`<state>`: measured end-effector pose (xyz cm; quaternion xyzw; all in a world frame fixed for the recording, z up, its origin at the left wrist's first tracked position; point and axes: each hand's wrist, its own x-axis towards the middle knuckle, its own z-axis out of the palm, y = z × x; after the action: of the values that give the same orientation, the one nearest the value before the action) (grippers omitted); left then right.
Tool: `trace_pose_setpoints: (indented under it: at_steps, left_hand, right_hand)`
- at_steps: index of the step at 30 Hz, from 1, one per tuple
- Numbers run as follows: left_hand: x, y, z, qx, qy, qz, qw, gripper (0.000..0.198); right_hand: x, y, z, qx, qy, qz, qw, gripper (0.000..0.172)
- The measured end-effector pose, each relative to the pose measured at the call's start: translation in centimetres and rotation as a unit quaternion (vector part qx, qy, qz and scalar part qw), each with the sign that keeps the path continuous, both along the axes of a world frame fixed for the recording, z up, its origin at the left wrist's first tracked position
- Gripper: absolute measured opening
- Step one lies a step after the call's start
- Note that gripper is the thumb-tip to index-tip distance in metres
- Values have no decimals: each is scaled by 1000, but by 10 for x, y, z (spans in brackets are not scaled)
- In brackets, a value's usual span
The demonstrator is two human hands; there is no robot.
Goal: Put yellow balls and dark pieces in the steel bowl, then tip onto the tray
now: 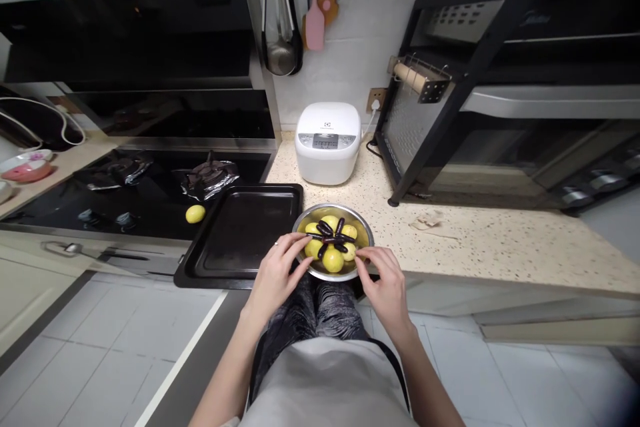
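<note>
From afar, I saw a black baking tray left of my left hand, and a metal bowl between that hand and my right hand. Both curved loosely, thumbs parted from fingers. Between them, yellow fruits sat in the bowl, dark elongated pieces on top.

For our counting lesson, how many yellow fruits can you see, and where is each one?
7 yellow fruits are visible: one on the hob, and six in the metal bowl: one back, one front, two left, two right. Others may be hidden under the dark pieces.
</note>
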<state>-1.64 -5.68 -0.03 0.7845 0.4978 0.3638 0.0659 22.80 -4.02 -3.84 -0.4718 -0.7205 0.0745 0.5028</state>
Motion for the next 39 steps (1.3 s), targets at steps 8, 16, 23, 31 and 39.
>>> trace_pose_setpoints:
  at_steps: [8,16,23,31,39]
  left_hand:
    - [6,39,5,-70,76,-119,988,66]
    - [1,87,9,-137,111,-201,964,77]
    - [-1,84,16,-122,66,-212,967,55]
    - [4,88,17,-111,112,-212,964,53]
    - [27,73,15,-87,264,-96,956,43]
  right_hand:
    - [10,39,8,-68,-113,97,986,55]
    - [27,96,18,-139,-209,276,928,81]
    - [25,94,29,-166,-160,288,929,53]
    - [19,89,32,-118,-163,310,929,31]
    - [9,72,33,-100,-209,283,931,37]
